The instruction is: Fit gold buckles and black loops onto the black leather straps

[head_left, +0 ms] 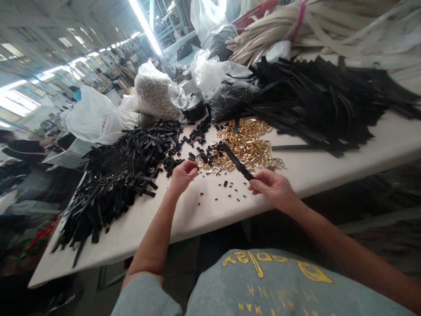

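My right hand (271, 186) pinches one end of a short black strap (237, 161), which points up and left over a heap of gold buckles (248, 142). My left hand (184, 176) is closed in a pinch beside a pile of small black loops (173, 164); what its fingertips hold, if anything, is too small to make out. Between the hands, tiny black bits (230, 191) lie scattered on the pale tabletop (187, 219). More black loops (210, 153) lie at the left edge of the buckles.
Black straps with gold buckles (121, 171) are heaped at the left. Loose black straps (315, 101) form a large pile at the right. Behind stand a round black tin (194, 107) and plastic bags (156, 90). Beige strips (263, 37) lie farther back. Another person (24, 147) is at far left.
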Demonstrator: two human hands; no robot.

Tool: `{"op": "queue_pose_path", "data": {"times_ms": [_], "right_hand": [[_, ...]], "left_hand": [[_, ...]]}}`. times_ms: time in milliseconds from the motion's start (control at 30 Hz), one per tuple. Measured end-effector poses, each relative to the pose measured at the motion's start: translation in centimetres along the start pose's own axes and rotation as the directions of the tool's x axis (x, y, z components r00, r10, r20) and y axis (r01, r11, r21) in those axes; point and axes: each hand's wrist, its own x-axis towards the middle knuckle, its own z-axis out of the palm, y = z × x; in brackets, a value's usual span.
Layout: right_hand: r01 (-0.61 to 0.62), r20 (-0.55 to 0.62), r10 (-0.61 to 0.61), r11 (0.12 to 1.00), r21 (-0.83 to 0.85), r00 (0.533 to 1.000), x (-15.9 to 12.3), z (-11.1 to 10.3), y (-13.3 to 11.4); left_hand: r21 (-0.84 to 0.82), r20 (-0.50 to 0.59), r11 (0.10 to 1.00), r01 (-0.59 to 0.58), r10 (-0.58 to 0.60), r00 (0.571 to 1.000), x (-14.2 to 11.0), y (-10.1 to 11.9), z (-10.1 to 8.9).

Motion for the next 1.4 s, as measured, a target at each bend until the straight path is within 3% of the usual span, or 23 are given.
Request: {"op": "queue_pose_path", "data": {"times_ms": [67,133,233,300,500,833,967,1133,1400], "right_hand": [[-0.017,0.043,0.017,1.000,0.009,0.999,-0.2,1.0,-0.2],[-0.031,0.082,0.030,0.999,0.011,0.996,-0.3,2.0,-0.4],[-0.047,0.126,0.044,0.999,0.015,0.991,-0.5,3.4,-0.7],[-0.049,0.137,0.046,0.999,0.020,0.990,-0.6,4.1,-0.9],[-0.035,0.158,0.029,0.999,0.038,0.987,-1.2,4.9,-1.3],[0.027,0.212,-0.015,0.998,-0.054,0.977,-1.6,4.5,-1.3],[0.062,0.278,-0.016,0.985,-0.158,0.961,-1.5,3.9,-1.6],[0.076,0.263,-0.010,0.967,-0.243,0.965,-1.4,3.4,-1.7],[0.139,0.247,-0.044,0.914,-0.381,0.968,-1.1,3.3,-0.3]], "left_hand": [[-0.321,0.030,0.941,0.111,-0.107,0.994,-2.4,0.6,1.7],[-0.517,0.052,0.835,0.190,-0.191,0.980,-4.6,1.5,3.5],[-0.682,0.071,0.690,0.244,-0.269,0.961,-7.3,2.7,5.6],[-0.728,0.077,0.642,0.239,-0.270,0.960,-8.5,3.3,6.6],[-0.735,0.038,0.655,0.175,-0.217,0.975,-10.1,3.7,7.7],[-0.724,-0.024,0.679,0.118,-0.196,0.980,-10.1,4.0,8.2],[-0.696,0.047,0.693,0.191,-0.221,0.974,-9.8,3.4,7.9],[-0.620,0.129,0.751,0.227,-0.188,0.974,-9.9,2.9,7.6],[-0.434,0.017,0.899,-0.060,0.075,0.997,-10.1,2.5,8.4]]}}
